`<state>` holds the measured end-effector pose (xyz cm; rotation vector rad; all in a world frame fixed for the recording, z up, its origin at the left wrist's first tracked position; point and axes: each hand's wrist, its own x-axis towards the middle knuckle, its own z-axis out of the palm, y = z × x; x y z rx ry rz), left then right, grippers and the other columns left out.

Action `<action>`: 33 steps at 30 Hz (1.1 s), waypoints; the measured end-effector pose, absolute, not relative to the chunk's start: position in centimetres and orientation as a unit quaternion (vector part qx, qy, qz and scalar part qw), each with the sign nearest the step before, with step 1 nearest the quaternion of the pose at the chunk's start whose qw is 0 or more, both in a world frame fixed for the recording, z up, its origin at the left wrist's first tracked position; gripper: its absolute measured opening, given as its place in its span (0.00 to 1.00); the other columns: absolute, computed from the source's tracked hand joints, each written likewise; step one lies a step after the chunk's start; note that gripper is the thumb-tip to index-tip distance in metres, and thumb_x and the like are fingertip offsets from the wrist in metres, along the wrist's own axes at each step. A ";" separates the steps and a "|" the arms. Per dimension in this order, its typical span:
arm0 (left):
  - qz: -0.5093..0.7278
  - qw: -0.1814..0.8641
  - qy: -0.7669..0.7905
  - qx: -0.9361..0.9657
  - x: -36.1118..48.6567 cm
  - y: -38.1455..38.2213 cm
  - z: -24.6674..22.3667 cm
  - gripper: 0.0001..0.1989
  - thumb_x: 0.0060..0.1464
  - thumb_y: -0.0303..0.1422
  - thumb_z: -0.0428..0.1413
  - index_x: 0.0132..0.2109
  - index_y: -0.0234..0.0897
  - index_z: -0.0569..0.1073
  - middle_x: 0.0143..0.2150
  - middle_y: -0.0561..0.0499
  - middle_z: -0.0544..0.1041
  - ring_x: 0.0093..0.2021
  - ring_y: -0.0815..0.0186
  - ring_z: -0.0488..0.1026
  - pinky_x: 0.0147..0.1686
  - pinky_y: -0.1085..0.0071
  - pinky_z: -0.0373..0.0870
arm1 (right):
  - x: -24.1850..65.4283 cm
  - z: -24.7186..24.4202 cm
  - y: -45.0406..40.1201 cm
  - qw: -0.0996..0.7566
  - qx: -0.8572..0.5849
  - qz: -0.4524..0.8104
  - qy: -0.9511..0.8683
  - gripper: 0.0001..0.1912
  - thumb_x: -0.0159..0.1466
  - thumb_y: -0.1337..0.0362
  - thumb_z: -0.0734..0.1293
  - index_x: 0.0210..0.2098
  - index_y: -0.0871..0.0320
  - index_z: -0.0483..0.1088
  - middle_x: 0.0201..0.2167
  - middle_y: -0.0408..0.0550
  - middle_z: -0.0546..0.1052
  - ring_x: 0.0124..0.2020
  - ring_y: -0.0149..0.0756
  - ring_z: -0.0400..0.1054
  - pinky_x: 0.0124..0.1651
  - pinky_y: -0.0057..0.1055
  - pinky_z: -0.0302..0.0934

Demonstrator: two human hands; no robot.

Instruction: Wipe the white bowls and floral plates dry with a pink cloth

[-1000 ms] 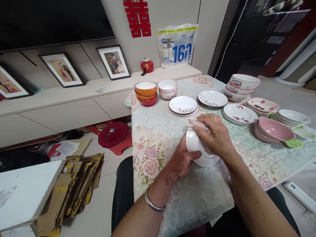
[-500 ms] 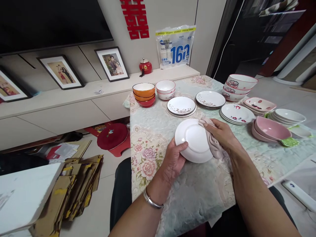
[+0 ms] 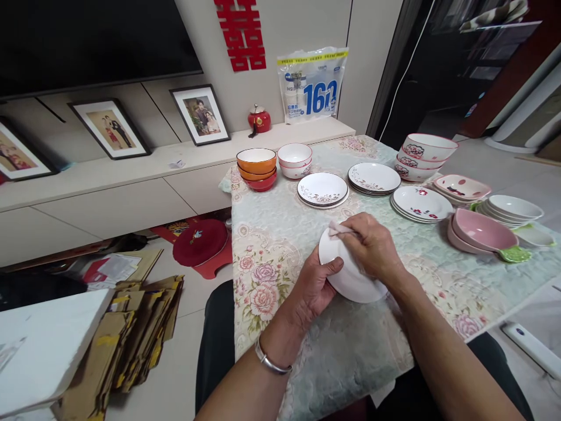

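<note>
My left hand grips a white plate by its left edge, thumb on the face turned up to me. The plate is tilted above the table's near part. My right hand is closed on a pale pinkish cloth and presses it against the plate's upper rim. Much of the plate's right side and most of the cloth are hidden under the right hand. Just beyond are stacked plates with brown flowers and stacked plates with red flowers.
On the flowered tablecloth stand orange bowls, white bowls with red rims, dark-rimmed plates, tall patterned bowls and pink bowls. Flattened cardboard and a red stool are on the floor at left.
My right hand has moved left across the plate with the cloth, from its right edge to the upper rim. The plate has shifted slightly right and down and tilted more.
</note>
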<state>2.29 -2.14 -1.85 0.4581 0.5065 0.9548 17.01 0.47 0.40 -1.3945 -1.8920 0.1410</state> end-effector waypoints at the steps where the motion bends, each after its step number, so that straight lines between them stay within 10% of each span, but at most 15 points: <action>1: 0.452 0.832 0.240 0.214 2.3 -2.1 -1.9 0.28 0.39 0.27 0.69 0.50 0.37 0.73 0.41 0.47 0.80 0.44 0.58 0.75 0.48 0.62 0.68 | 16.3 0.8 0.1 0.362 -0.523 0.067 -0.769 0.08 0.64 0.64 0.64 0.38 0.56 0.74 0.36 0.50 0.75 0.42 0.42 0.66 0.45 0.37 0.60; 5: 0.458 0.823 0.270 0.200 2.4 -2.1 -1.8 0.21 0.34 0.21 0.68 0.39 0.33 0.75 0.35 0.50 0.78 0.38 0.64 0.74 0.44 0.68 0.67 | 14.6 1.4 -0.4 0.296 -0.462 0.091 -0.831 0.11 0.68 0.63 0.61 0.39 0.56 0.75 0.38 0.49 0.76 0.43 0.41 0.66 0.47 0.39 0.58; 11: 0.454 0.834 0.244 0.199 2.3 -2.0 -1.8 0.36 0.36 0.21 0.67 0.56 0.38 0.70 0.45 0.47 0.79 0.46 0.57 0.74 0.48 0.61 0.67 | 17.9 -0.7 1.3 0.337 -0.613 0.022 -0.714 0.13 0.65 0.65 0.61 0.42 0.57 0.77 0.37 0.52 0.76 0.43 0.46 0.64 0.47 0.42 0.57; 33: 0.446 0.830 0.261 0.210 1.9 -2.0 -1.5 0.40 0.33 0.18 0.58 0.58 0.39 0.68 0.45 0.48 0.79 0.48 0.55 0.72 0.48 0.61 0.66 | 18.5 -0.7 1.1 0.313 -0.646 0.070 -0.692 0.12 0.64 0.62 0.63 0.42 0.57 0.76 0.38 0.51 0.76 0.41 0.43 0.69 0.44 0.37 0.60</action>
